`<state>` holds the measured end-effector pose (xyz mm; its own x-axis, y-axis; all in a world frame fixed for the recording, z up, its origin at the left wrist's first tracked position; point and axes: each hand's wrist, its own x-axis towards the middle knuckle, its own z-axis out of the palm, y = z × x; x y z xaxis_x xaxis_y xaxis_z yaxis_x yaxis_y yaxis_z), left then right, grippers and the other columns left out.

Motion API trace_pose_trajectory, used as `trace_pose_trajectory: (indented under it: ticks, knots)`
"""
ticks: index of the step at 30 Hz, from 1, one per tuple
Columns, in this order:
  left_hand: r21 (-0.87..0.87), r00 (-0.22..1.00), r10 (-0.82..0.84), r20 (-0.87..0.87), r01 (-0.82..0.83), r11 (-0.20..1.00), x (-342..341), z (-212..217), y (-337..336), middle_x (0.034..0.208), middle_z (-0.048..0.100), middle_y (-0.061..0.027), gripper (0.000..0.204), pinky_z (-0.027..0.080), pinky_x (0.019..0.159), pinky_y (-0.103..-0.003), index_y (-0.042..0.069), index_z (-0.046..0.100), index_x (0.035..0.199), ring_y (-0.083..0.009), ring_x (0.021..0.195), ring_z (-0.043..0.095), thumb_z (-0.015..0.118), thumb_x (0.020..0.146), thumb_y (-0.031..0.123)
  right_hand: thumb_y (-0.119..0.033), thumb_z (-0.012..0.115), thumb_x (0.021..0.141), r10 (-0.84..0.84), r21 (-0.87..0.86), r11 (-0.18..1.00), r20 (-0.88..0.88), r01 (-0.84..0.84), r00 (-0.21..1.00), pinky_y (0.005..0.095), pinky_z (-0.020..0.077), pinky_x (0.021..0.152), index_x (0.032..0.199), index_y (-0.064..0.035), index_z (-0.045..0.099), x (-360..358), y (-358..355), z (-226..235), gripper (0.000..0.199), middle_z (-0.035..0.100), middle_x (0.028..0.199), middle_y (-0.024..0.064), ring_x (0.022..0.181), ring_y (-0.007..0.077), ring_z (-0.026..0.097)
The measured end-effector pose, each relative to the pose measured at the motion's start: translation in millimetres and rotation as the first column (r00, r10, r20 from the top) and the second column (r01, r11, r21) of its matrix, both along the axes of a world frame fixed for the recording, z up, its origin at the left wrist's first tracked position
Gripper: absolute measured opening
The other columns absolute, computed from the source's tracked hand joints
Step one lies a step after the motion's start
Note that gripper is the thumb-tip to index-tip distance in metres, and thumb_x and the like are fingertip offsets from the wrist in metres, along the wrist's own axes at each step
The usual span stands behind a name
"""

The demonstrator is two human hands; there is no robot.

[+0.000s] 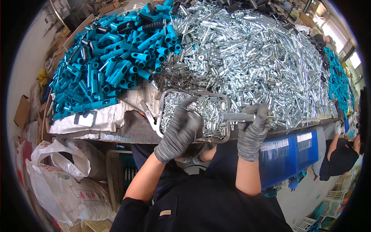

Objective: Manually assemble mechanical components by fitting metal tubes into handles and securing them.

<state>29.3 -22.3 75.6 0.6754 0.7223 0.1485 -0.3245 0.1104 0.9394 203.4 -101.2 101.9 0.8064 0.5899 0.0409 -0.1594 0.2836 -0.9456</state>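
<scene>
Shiny silver metal tube [236,116] at frame centre is pinched by the gloved right hand [253,131]; left hand [181,131] curls, closed, over the metal tray [160,116]; better keep the tube level.

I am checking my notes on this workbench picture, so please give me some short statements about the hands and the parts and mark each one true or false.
1. Both hands wear grey knit gloves. True: the left hand and the right hand are both gloved.
2. The right hand holds a blue plastic handle. False: it grips a silver metal tube.
3. The left hand is over a metal tray filled with small silver parts. True.
4. The blue plastic handles are piled at the person's right. False: that pile lies at the far left of the table.
5. A blue bin sits under the table edge at the right. True.
</scene>
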Motion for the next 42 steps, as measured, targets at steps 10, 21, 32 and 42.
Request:
trace_pose_trajectory:
  ticks: [10, 21, 32, 42]
  knots:
    - [0.373, 0.977, -0.095, -0.189, 0.161, 0.914, 2.2, 12.7, -11.4, 0.089, 0.062, -0.0101, 0.088, 0.047, 0.066, -0.032, 0.012, -0.003, 0.149, -0.0177, 0.068, 0.057, 0.061, 0.089, 0.02, -0.047, 0.058, 0.087, 0.424, -0.173, 0.904, 0.474, -0.39, 0.771, 0.0254, 0.0436, 0.056, 0.086, -0.0024, 0.063, -24.6, 1.2, -3.7, 0.045, 0.06, 0.07, 0.0016, 0.063, 0.0103, 0.055]
    - [0.123, 0.988, -0.071, 0.14, 0.053, 0.991, -4.0, 56.2, -13.9, 0.105, 0.058, -0.0117, 0.075, 0.047, 0.082, -0.03, 0.008, 0.014, 0.148, -0.0148, 0.09, 0.057, 0.06, 0.089, 0.014, -0.04, 0.054, 0.093, 0.824, 0.134, 0.559, 0.022, -0.818, 0.567, 0.0314, 0.0408, 0.094, 0.131, -0.0048, 0.045, -60.5, -7.7, -39.7, 0.053, 0.054, 0.121, 0.008, 0.112, 0.0147, 0.05]
    - [0.642, 0.844, 0.534, -0.055, -0.38, 0.666, -24.2, 60.3, -5.1, 0.118, 0.054, -0.0157, 0.065, 0.043, 0.09, -0.035, 0.005, 0.036, 0.139, -0.0235, 0.108, 0.054, 0.064, 0.084, 0.023, -0.043, 0.056, 0.091, 0.825, -0.052, 0.562, -0.04, -0.825, 0.564, 0.0281, 0.046, 0.072, 0.107, -0.0024, 0.061, -48.3, 1.0, -41.5, 0.044, 0.064, 0.087, 0.0015, 0.081, 0.0097, 0.057]
    - [0.817, 0.599, 0.618, -0.509, 0.112, 0.565, -66.7, -2.4, 16.5, 0.083, 0.064, -0.0086, 0.029, 0.049, 0.066, -0.036, 0.004, 0.06, 0.108, -0.0255, 0.07, 0.062, 0.061, 0.085, 0.022, -0.032, 0.054, 0.091, 0.661, -0.639, 0.736, 0.608, -0.223, 0.44, 0.0371, 0.0499, 0.084, 0.12, -0.0036, 0.053, 22.2, 101.7, -9.2, 0.041, 0.063, 0.103, 0.0172, 0.083, 0.0285, 0.063]
